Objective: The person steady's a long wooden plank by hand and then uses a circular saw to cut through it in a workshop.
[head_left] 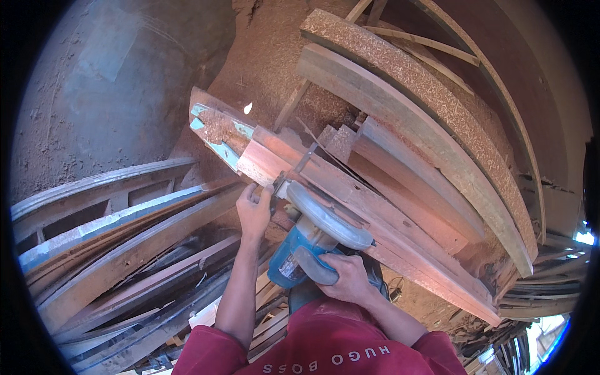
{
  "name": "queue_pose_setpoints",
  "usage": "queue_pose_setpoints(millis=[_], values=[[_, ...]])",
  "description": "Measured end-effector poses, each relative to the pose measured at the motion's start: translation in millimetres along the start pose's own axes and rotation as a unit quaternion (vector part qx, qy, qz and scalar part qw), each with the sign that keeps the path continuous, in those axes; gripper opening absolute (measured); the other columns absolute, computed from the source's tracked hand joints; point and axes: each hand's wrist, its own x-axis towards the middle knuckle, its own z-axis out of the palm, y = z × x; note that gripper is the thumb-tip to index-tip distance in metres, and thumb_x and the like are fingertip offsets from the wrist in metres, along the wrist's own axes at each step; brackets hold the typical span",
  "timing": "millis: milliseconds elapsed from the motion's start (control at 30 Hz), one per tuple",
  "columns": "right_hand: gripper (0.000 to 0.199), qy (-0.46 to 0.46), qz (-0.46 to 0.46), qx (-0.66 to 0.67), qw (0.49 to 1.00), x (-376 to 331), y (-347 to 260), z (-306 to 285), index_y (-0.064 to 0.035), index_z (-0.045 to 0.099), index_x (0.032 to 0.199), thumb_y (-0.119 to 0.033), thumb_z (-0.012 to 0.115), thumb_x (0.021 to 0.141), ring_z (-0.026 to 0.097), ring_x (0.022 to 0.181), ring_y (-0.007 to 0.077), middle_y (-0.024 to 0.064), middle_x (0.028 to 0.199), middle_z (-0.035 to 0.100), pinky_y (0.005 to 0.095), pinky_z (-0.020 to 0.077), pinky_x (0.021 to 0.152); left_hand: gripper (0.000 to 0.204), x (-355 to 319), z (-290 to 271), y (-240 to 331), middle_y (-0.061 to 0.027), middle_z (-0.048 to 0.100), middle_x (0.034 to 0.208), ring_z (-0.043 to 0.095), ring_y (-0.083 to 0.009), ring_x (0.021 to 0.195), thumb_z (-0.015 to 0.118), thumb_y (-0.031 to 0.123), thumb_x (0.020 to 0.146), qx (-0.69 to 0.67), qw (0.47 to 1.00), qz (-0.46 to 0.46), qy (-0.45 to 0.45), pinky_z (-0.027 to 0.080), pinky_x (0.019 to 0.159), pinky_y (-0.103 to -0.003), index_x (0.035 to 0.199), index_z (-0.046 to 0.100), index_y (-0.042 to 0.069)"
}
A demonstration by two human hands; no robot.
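A blue and grey circular saw (331, 217) rests on a long pinkish wooden board (400, 240) that runs diagonally across the work area. My right hand (347, 278) is wrapped round the saw's rear handle. At the saw's front end, the fingers of my left hand (253, 209) are closed at the metal base, beside the board's near edge. A thin metal bar (305, 157) sticks out from that front end across the board. The blade is hidden under the grey guard. Exactly which small part my left fingertips pinch is hard to make out.
Under the board's far-left end lies a sawdust-covered plank with pale blue patches (225, 153). Beyond are thick wooden beams (375, 128) and a curved-looking timber (431, 87) coated in sawdust. Stacked long planks (144, 237) fill the left side. A grey panel (125, 81) is at upper left.
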Motion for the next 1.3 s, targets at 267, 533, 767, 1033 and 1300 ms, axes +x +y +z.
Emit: queue_pose_setpoints(millis=[267, 533, 767, 1033, 1300], values=[[0.032, 0.028, -0.023, -0.001, 0.999, 8.7, -4.9, 4.7, -0.0019, 0.069, 0.099, -0.011, 0.080, 0.071, 0.070, 0.072, 0.0334, 0.0149, 0.083, 0.069, 0.0374, 0.0562, 0.064, 0.065, 7.2, -5.6, 2.0, -0.0002, 0.055, 0.061, 0.049, -0.0060, 0.055, 0.075, 0.025, 0.088, 0.004, 1.000, -0.006, -0.001, 0.042, 0.049, -0.027, 0.130, 0.053, -0.020], [0.032, 0.029, -0.026, -0.004, 0.999, 17.6, -8.9, 9.8, -0.0016, 0.069, 0.099, -0.011, 0.080, 0.071, 0.071, 0.074, 0.0335, 0.0149, 0.084, 0.069, 0.0373, 0.0565, 0.065, 0.065, 16.2, -12.6, 1.3, -0.0001, 0.054, 0.061, 0.049, -0.0060, 0.056, 0.075, 0.025, 0.088, 0.013, 1.000, -0.008, 0.003, 0.041, 0.052, -0.026, 0.128, 0.054, -0.021], [0.033, 0.034, -0.026, -0.008, 0.999, 25.4, -12.3, 15.8, -0.0027, 0.069, 0.100, -0.012, 0.080, 0.070, 0.070, 0.075, 0.0339, 0.0144, 0.085, 0.070, 0.0375, 0.0564, 0.065, 0.065, 22.6, -18.3, 6.0, 0.0002, 0.053, 0.061, 0.048, -0.0059, 0.057, 0.075, 0.025, 0.088, 0.028, 0.999, 0.004, 0.018, 0.041, 0.053, -0.027, 0.129, 0.054, -0.021], [0.042, 0.007, -0.002, -0.009, 1.000, 31.3, -14.3, 20.9, -0.0040, 0.068, 0.107, -0.018, 0.080, 0.069, 0.071, 0.084, 0.0342, 0.0137, 0.095, 0.072, 0.0417, 0.0569, 0.070, 0.064, 28.6, -26.2, 14.5, 0.0005, 0.054, 0.060, 0.048, -0.0056, 0.055, 0.075, 0.025, 0.089, 0.024, 1.000, -0.008, 0.009, 0.040, 0.052, -0.027, 0.129, 0.054, -0.021], [0.034, 0.032, -0.027, -0.009, 0.999, 43.2, -21.5, 24.9, -0.0019, 0.069, 0.099, -0.012, 0.081, 0.070, 0.070, 0.073, 0.0345, 0.0149, 0.083, 0.069, 0.0375, 0.0561, 0.064, 0.064, 39.5, -32.1, 10.6, 0.0005, 0.054, 0.060, 0.048, -0.0054, 0.055, 0.075, 0.025, 0.088, 0.012, 1.000, -0.012, 0.007, 0.039, 0.051, -0.026, 0.129, 0.054, -0.020]])
